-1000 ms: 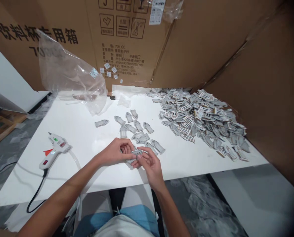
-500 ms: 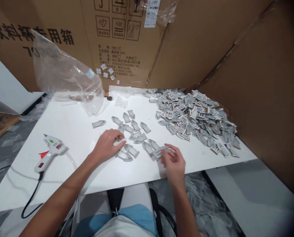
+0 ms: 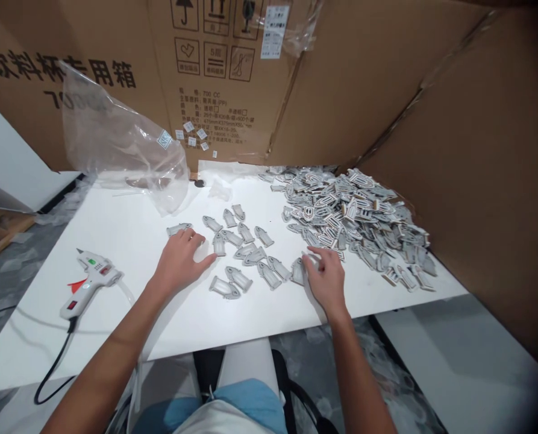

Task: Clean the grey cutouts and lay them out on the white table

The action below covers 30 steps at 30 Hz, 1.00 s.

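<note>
Several flat grey pointed pieces [image 3: 255, 256], with pale middles, lie loosely spread on the white table. My left hand [image 3: 182, 262] is open over the left side of this group, its fingertips at a single piece [image 3: 178, 228] that they partly cover. The thumb points toward another piece [image 3: 219, 245] and is apart from it. My right hand [image 3: 327, 277] is beside a piece [image 3: 297, 271] lying at the group's right end. Its thumb is at that piece's edge and its index finger stretches forward; the other fingers are partly hidden.
A large heap of similar pieces [image 3: 341, 211] covers the table's back right. On the left lies a white glue gun [image 3: 90, 280] with a black cable. A clear plastic bag [image 3: 124, 138] stands at the back left. Cardboard walls [image 3: 363, 78] close off the back and right.
My right hand has put its grey piece down at the group's right end and moved slightly right. My left hand has moved left, to the far left piece, uncovering another piece.
</note>
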Each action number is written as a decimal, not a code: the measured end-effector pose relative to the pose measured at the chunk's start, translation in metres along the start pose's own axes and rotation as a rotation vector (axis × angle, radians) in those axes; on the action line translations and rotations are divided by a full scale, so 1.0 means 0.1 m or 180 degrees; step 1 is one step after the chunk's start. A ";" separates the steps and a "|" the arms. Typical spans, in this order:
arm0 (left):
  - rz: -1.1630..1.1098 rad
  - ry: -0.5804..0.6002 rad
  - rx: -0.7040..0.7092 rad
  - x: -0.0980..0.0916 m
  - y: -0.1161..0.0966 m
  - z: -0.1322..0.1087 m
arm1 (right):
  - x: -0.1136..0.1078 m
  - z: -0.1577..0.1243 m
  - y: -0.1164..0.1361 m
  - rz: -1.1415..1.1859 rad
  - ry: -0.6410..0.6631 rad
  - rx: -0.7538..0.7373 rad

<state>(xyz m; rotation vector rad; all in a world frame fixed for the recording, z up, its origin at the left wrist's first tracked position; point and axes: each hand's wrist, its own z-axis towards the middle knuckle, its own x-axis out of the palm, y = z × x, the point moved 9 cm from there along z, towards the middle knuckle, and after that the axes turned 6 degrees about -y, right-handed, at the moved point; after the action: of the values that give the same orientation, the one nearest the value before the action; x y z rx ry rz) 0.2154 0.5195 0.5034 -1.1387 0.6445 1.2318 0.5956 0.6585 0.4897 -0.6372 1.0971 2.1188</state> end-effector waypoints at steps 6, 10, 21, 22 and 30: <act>0.0337 0.0057 -0.0409 -0.02 0.23 -0.03 | 0.16 0.44 -0.38 -0.0332 -0.0209 -0.0074; -0.0092 0.0104 -0.0498 0.04 0.26 -0.07 | 0.22 0.47 -0.50 -0.0380 -0.0215 -0.0047; -0.0838 -0.0275 -0.0733 0.09 0.21 -0.02 | 0.19 0.43 -0.51 -0.0151 -0.0283 0.0118; -0.0878 -0.0300 -0.0743 0.08 0.21 -0.02 | 0.17 0.44 -0.52 -0.0091 -0.0312 0.0167; -0.1184 -0.0465 -0.0860 -0.04 0.28 0.08 | -0.04 0.29 -0.35 0.0655 -0.0566 0.0580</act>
<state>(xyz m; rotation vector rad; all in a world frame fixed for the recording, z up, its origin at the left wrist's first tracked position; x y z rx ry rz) 0.1860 0.5237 0.5010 -1.3083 0.1457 1.0861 0.6208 0.6965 0.4893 -0.2541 1.2813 2.1655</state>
